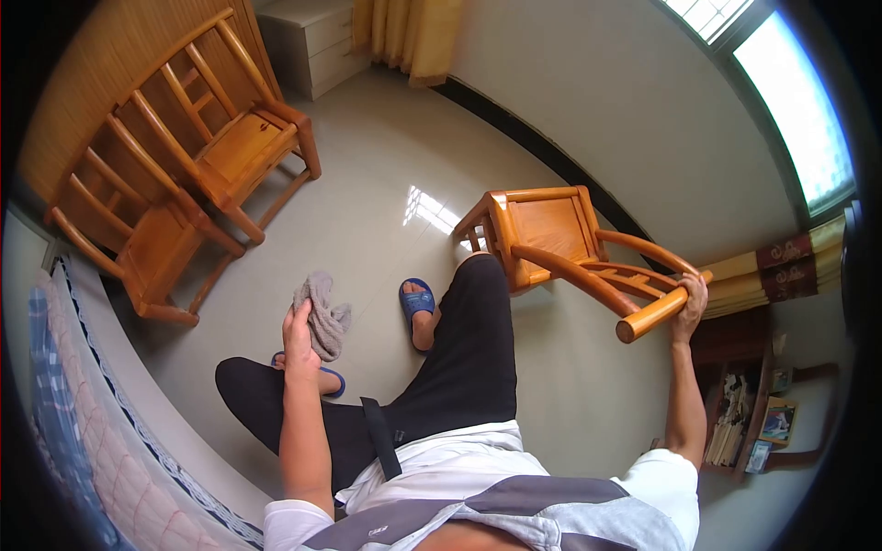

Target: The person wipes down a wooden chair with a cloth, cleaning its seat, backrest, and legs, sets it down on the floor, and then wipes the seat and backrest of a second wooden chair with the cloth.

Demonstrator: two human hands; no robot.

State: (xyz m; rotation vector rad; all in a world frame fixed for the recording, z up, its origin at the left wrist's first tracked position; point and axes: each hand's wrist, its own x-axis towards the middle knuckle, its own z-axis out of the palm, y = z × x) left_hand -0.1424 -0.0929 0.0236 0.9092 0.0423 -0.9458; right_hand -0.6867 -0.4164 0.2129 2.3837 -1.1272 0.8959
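Observation:
A grey cloth (327, 317) hangs bunched from my left hand (299, 338), whose fingers are closed around it above the floor. My right hand (691, 308) is wrapped round the top rail of a wooden chair (551, 230), near the rail's far end. The chair's back points toward me and to the right, while its seat faces up near the wall. Whether all its legs rest on the floor I cannot tell. My right knee hides part of the chair's near left side.
Two more wooden chairs (234, 156) stand joined side by side at the left. A bed (110, 413) lies along the lower left. A white cabinet (317, 46) and yellow curtain (404, 37) are at the back. At the right stands a shelf with books (730, 418).

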